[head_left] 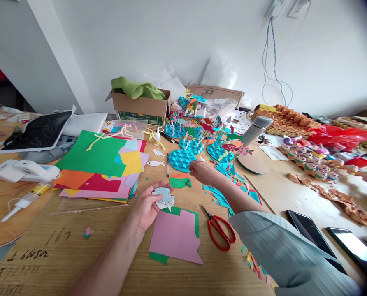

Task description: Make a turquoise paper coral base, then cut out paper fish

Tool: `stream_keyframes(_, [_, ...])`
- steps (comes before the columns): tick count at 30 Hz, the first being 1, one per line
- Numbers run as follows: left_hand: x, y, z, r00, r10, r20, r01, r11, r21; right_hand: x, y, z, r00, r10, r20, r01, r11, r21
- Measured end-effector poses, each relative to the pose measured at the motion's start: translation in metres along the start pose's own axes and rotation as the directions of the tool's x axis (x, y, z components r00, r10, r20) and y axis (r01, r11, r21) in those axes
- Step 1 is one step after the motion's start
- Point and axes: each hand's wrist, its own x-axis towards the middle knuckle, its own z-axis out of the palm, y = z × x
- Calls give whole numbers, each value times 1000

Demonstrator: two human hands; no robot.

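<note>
My left hand holds a pale blue-and-white patterned paper cutout, with the thumb pressed on top. My right hand is closed, its fingers curled downward by the edge of a blue bumpy disc; whatever it may grip is hidden. Between the hands lies a green paper fish with an orange strip above it. Below them a pink sheet rests on green paper. Red-handled scissors lie to its right, blades pointing away from me.
Coloured paper sheets are stacked at the left, near a glue gun. White fish cutouts and a pen lie beyond my hands. Decorated blue discs, a grey cylinder, paper scraps and two phones occupy the right.
</note>
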Motion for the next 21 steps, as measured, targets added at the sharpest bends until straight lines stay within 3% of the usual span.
stream_keyframes(3, [1, -1, -1, 1000, -1, -2, 1, 1000, -8, -10, -20, -10, 998, -62, -26, 63, 997, 44])
stream_keyframes(8, [3, -2, -1, 1000, 17, -3, -17, 1000, -26, -31, -53, -18, 965, -261, -3, 247, 909, 336])
stream_keyframes(11, [3, -2, -1, 1000, 24, 0, -24, 999, -30, -26, -64, -17, 947, -321, -24, 310, 889, 336])
stream_keyframes(14, [2, -2, -1, 1000, 27, -5, -27, 999, -32, 3, -69, -15, 961, -270, -65, 278, 929, 244])
stream_keyframes(16, [2, -2, -2, 999, 31, -17, -31, 999, -36, 32, -72, -12, 974, -209, -87, 217, 972, 90])
stream_keyframes(21, [5, -2, -5, 999, 42, -13, -43, 997, -67, 98, -84, 0, 988, -138, -74, 135, 990, -43])
